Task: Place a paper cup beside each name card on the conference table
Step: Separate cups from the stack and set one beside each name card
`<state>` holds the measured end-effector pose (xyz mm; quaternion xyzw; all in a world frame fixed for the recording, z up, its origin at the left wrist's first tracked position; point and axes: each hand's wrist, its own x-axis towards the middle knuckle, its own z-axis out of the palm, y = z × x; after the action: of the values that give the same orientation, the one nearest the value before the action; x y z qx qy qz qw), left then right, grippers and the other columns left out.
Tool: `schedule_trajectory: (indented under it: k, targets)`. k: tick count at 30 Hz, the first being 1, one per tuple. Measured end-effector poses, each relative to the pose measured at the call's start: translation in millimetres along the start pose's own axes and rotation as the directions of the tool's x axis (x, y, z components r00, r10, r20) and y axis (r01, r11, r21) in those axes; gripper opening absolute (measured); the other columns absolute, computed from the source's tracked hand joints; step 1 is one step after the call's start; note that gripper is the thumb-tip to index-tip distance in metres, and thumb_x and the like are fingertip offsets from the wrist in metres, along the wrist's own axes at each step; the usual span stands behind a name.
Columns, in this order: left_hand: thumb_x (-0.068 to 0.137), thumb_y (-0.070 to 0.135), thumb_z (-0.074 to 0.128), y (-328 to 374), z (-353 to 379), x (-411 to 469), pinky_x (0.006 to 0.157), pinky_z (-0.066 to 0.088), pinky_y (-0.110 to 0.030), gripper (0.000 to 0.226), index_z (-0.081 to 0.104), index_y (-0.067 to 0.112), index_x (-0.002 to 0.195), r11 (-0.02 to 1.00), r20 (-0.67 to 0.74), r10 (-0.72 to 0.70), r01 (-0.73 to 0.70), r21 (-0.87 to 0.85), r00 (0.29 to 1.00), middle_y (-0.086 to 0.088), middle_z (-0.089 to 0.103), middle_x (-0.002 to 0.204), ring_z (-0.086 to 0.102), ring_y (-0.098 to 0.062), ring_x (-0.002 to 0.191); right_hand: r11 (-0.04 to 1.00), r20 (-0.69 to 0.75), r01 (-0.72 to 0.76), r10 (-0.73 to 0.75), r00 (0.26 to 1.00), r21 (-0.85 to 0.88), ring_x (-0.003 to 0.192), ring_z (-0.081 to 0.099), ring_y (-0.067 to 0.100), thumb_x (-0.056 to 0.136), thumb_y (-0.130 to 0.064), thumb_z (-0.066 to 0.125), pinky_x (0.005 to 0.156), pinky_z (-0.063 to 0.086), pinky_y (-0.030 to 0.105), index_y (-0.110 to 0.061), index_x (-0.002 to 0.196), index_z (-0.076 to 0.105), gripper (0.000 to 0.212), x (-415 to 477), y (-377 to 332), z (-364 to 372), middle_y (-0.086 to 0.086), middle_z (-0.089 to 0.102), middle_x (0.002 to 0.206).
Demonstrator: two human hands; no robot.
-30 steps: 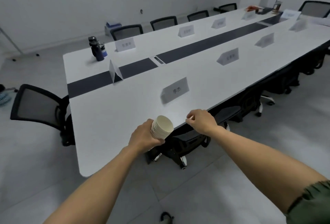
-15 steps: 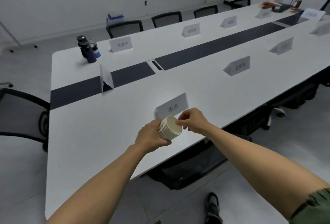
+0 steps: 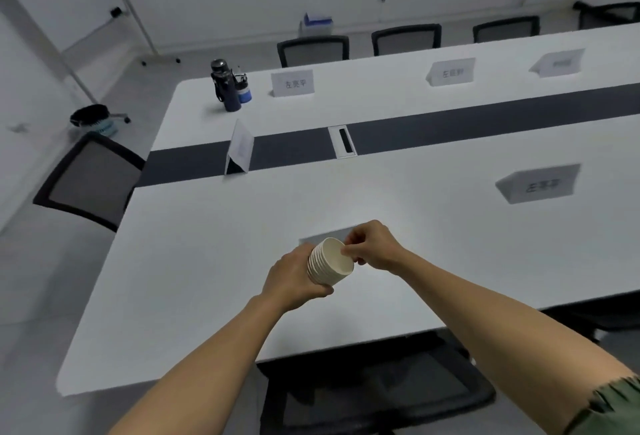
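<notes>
Stack of paper cups (image 3: 330, 261) clamped sideways in left grip (image 3: 294, 278), mouth turned toward right grip (image 3: 375, 247). Right grip pinched on rim of outermost cup, apparently peeling it free. Just beyond both grips and partly hidden by them, nearest name card (image 3: 329, 233) standing on white desk (image 3: 207, 261). Likely trouble: nested cups sticking, so two coming away together; pinch crushing thin rim; too hard a tug dragging whole stack out of left grip and scattering cups off near desk edge; careless set-down tipping light folded card. Count: one stack, roughly seven or eight rims showing, exact number unclear. Six name cards in view: one just beyond grips, one farther right, one far left at desk end, three across dark centre strip (image 3: 450, 123). Two bottles (image 3: 225, 93) far beyond left grip. No cup set on desk yet.
</notes>
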<state>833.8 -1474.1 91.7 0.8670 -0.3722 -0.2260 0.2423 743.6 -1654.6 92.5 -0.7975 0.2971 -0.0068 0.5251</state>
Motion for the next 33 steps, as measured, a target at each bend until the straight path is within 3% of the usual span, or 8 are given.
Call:
schedule_trajectory:
  k: [3, 7, 13, 21, 27, 33]
  targets:
    - [0.057, 0.040, 0.082, -3.3, -7.1, 9.3, 0.072, 0.051, -0.031, 0.075, 0.050, 0.036, 0.125, 0.999, -0.018, -0.030, 0.031, 0.013, 0.999, 0.016, 0.062, 0.105, 0.062, -0.015, 0.090, 1.000, 0.042, 0.025, -0.025, 0.999, -0.010, 0.055, 0.058, 0.017, 0.081, -0.002, 0.072, 0.051, 0.049, 0.023, 0.000, 0.077, 0.068, 0.006, 19.0, -3.5, 3.4, 0.008, 0.064, 0.066]
    - [0.058, 0.041, 0.083, -16.6, -16.6, 24.9, 0.071, 0.051, -0.034, 0.068, 0.052, 0.030, 0.118, 0.996, -0.025, -0.080, 0.081, 0.042, 0.996, 0.010, 0.062, 0.103, 0.062, -0.019, 0.088, 0.999, 0.059, 0.032, -0.030, 0.998, -0.027, 0.056, 0.059, 0.018, 0.082, -0.001, 0.071, 0.048, 0.048, 0.020, 0.006, 0.086, 0.071, 0.008, 46.1, -10.0, 11.4, 0.010, 0.066, 0.072]
    - [0.058, 0.040, 0.081, -39.1, -35.1, 65.0, 0.069, 0.054, -0.036, 0.062, 0.052, 0.029, 0.112, 0.991, -0.027, -0.125, 0.126, 0.041, 0.992, 0.009, 0.064, 0.097, 0.063, -0.020, 0.084, 1.000, 0.073, -0.002, 0.004, 0.997, -0.025, 0.065, 0.060, 0.018, 0.085, -0.002, 0.065, 0.052, 0.050, 0.025, 0.003, 0.088, 0.068, 0.007, 94.8, -27.5, 4.4, 0.011, 0.066, 0.080]
    - [0.060, 0.041, 0.080, -85.0, -41.1, 99.9, 0.067, 0.048, -0.032, 0.062, 0.052, 0.026, 0.114, 0.972, 0.006, -0.235, 0.235, 0.011, 0.972, 0.008, 0.064, 0.101, 0.062, -0.020, 0.087, 0.990, -0.158, -0.139, 0.134, 0.978, -0.016, 0.065, 0.060, 0.020, 0.091, -0.005, 0.060, 0.053, 0.048, 0.024, -0.003, 0.094, 0.065, 0.006, 177.5, -37.5, -21.3, 0.012, 0.063, 0.091]
    - [0.060, 0.042, 0.080, -113.9, -32.1, 115.2, 0.072, 0.050, -0.033, 0.064, 0.052, 0.025, 0.116, 0.960, 0.047, -0.276, 0.277, -0.024, 0.960, 0.007, 0.063, 0.104, 0.062, -0.020, 0.090, 0.941, -0.201, -0.302, 0.269, 0.942, -0.156, 0.071, 0.073, 0.030, 0.087, -0.006, 0.059, 0.072, 0.061, 0.041, -0.004, 0.093, 0.065, 0.009, 211.5, 9.7, 6.8, 0.013, 0.071, 0.075]
    - [0.061, 0.042, 0.080, -129.6, -27.8, 128.3, 0.074, 0.051, -0.034, 0.065, 0.052, 0.025, 0.117, 0.955, 0.066, -0.292, 0.295, -0.042, 0.954, 0.007, 0.063, 0.105, 0.062, -0.020, 0.091, 0.906, -0.205, -0.377, 0.338, 0.918, -0.194, 0.080, 0.073, 0.033, 0.087, -0.007, 0.057, 0.080, 0.060, 0.046, -0.011, 0.089, 0.061, 0.007, 223.7, 34.4, 28.8, 0.015, 0.074, 0.082]
